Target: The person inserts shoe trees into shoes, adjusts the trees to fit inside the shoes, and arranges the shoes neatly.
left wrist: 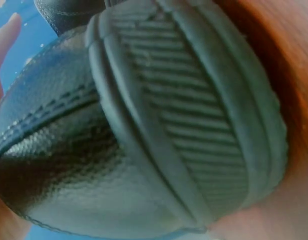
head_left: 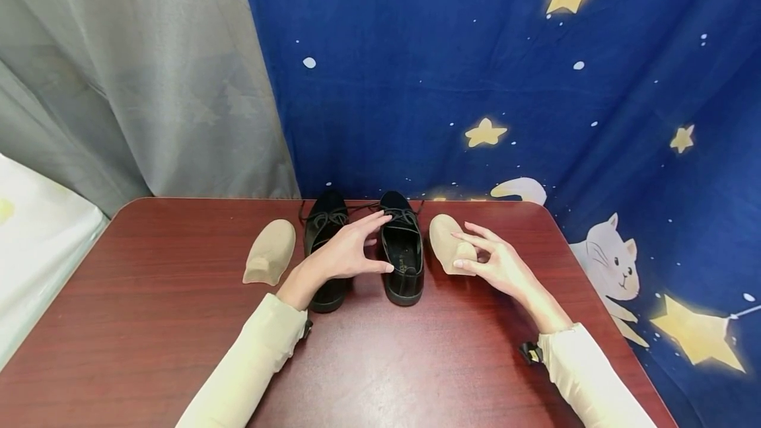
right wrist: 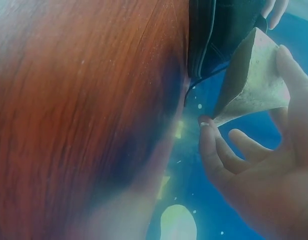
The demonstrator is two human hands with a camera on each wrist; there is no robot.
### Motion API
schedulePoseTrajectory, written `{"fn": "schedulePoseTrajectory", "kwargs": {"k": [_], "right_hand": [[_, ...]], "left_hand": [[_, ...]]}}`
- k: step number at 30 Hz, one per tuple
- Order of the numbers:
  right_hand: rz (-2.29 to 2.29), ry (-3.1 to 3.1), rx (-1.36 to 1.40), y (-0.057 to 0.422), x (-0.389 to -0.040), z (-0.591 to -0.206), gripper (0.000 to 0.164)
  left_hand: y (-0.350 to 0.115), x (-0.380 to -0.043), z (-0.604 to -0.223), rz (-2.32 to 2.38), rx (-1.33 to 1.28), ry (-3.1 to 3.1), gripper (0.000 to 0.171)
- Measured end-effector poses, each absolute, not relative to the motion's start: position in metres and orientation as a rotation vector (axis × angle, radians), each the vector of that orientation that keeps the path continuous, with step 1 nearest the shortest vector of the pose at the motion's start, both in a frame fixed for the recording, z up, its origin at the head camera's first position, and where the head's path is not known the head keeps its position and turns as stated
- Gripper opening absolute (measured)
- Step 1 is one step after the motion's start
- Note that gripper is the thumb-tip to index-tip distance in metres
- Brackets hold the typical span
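Observation:
Two black lace-up shoes stand side by side, a left shoe [head_left: 328, 296] and a right shoe [head_left: 405, 286], toes towards the curtain. Over the left shoe reaches my left hand [head_left: 341, 249], thumb and fingers apart, their tips at the right shoe's near side; whether they touch it I cannot tell. A shoe heel [left wrist: 184, 110] fills the left wrist view. My right hand [head_left: 498, 259] pinches a beige moulded shoe insert [head_left: 446, 243] between thumb and fingers, right of the right shoe. In the right wrist view the insert [right wrist: 261, 75] appears raised off the table.
A second beige shoe insert [head_left: 271, 249] lies left of the shoes. The reddish-brown table [head_left: 148, 322] ends at a back edge just behind the shoe toes. A blue starry curtain [head_left: 416, 84] and a grey curtain [head_left: 148, 84] hang behind it.

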State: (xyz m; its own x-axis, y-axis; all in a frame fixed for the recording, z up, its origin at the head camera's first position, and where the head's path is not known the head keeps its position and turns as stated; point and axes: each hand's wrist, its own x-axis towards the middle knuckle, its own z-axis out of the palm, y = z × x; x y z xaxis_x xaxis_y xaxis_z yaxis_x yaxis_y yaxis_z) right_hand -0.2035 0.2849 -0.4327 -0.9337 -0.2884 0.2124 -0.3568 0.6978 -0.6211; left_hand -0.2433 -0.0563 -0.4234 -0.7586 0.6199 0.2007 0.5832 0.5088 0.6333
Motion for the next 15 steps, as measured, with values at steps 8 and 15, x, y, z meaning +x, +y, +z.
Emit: {"fn": "schedulePoseTrajectory", "kwargs": {"k": [8,15], "right_hand": [[1.075,-2.798,0.543,0.2849,-0.2009,-0.4303,0.057],[1.110,-2.778,0.553,0.2842,-0.1988,-0.4250,0.057]], "left_hand": [[-0.0517,-0.2438,-0.4238,1.176,1.016,2.600,0.093],[-0.0485,-0.2438,-0.4229,1.186,0.981,2.603,0.093]]}}
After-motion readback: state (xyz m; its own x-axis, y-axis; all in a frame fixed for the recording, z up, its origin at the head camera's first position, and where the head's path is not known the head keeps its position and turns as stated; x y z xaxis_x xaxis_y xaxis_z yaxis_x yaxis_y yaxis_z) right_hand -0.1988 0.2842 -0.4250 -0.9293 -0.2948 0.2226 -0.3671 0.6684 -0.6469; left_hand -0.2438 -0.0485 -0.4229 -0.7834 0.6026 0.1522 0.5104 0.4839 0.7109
